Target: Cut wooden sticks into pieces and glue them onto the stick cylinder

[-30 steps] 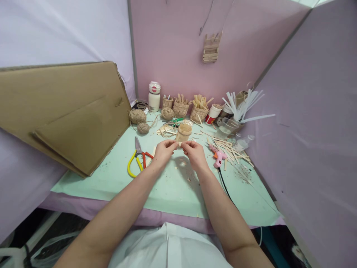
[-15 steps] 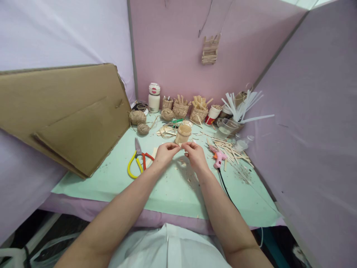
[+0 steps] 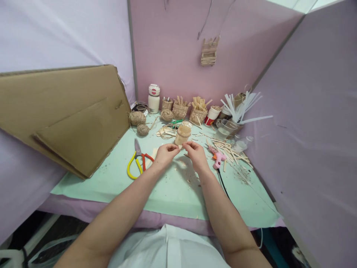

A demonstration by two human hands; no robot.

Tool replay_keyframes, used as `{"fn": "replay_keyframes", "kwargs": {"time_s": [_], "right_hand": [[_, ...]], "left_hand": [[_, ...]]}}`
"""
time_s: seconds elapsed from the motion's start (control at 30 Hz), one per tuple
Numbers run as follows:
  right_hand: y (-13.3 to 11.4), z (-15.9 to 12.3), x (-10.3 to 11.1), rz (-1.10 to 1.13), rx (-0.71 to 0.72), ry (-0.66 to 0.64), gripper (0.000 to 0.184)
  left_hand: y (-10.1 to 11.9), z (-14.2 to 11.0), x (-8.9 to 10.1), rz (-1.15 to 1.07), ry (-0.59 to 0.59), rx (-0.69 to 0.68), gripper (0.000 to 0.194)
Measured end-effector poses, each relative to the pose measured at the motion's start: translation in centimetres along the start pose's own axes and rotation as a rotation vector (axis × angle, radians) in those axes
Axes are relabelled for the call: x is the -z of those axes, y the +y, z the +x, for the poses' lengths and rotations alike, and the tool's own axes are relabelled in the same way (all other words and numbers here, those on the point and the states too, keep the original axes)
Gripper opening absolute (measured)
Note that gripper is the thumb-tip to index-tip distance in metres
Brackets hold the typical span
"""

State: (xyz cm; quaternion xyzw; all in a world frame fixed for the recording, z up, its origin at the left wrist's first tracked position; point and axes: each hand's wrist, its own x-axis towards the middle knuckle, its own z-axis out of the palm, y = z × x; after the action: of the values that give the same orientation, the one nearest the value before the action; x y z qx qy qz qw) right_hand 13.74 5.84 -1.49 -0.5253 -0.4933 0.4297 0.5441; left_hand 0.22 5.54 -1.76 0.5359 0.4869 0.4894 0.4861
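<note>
My left hand [image 3: 166,154] and my right hand [image 3: 196,153] meet fingertip to fingertip over the green table cover. Both are closed in a pinch on a small pale wood piece [image 3: 180,146], mostly covered by the fingers. Just behind them a small round wooden cup [image 3: 183,134] stands upright. To the left of my left hand lie yellow-handled scissors [image 3: 137,158] and a red-handled tool [image 3: 147,159], its head hidden. A pink glue gun [image 3: 218,158] with a black cord rests to the right of my right hand.
Twine balls [image 3: 137,118], a white bottle [image 3: 154,99] and stick-filled baskets [image 3: 198,111] line the back. Loose wooden sticks [image 3: 230,149] lie right, before a cup of white glue sticks [image 3: 240,111]. A cardboard sheet [image 3: 69,119] leans left; a small wooden rack [image 3: 209,54] hangs on the wall.
Both hands have come slightly nearer to me, away from the wooden cup, still pinched together. The view has shifted a little; the tools on the table lie as before.
</note>
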Motion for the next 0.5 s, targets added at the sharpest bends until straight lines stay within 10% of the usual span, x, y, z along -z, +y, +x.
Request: {"fn": "replay_keyframes", "kwargs": {"time_s": [0.5], "right_hand": [[0.46,0.10,0.23,-0.099,0.094,-0.091,0.020]], "left_hand": [[0.02,0.05,-0.11,0.070,-0.023,-0.008,0.021]]}}
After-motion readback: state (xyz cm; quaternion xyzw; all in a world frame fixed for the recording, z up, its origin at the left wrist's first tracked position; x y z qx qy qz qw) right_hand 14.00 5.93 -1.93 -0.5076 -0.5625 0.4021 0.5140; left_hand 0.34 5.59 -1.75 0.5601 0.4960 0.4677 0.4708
